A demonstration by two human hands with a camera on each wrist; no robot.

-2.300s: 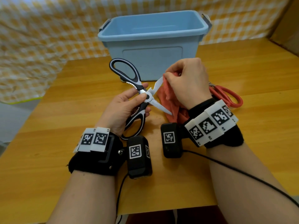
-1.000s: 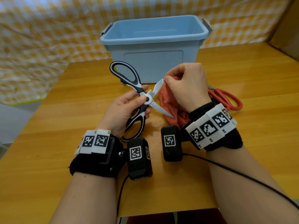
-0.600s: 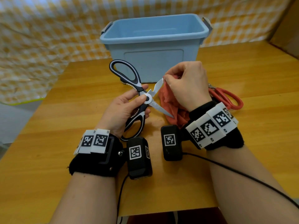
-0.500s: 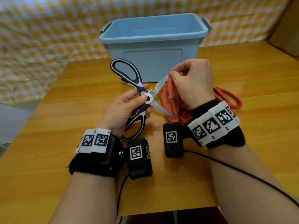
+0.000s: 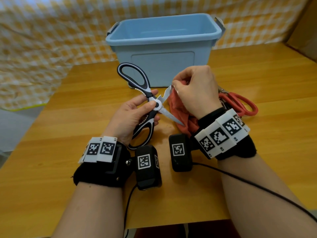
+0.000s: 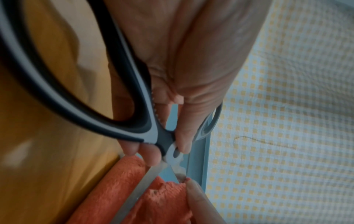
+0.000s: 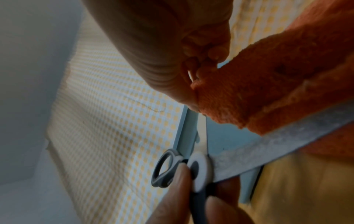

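My left hand [image 5: 135,114] grips black-and-white kitchen scissors [image 5: 145,102] at the pivot, blades spread wide above the wooden table [image 5: 68,152]. In the left wrist view the thumb and fingers pinch the scissors [image 6: 168,145] near the round pivot. My right hand [image 5: 195,93] pinches an orange cloth [image 5: 180,110] around the upper blade near its tip. The right wrist view shows the cloth [image 7: 268,84] folded over that grey blade [image 7: 277,148]. The lower blade lies across the cloth.
A light blue plastic bin [image 5: 163,47] stands just behind the hands. Red-handled scissors [image 5: 240,103] lie on the table behind my right wrist. A yellow checked cloth [image 5: 42,48] hangs behind the table. The table's front edge is near my forearms.
My right hand with the cloth slid out along the upper blade and came back toward its tip. The left hand and the scissors stayed in place.
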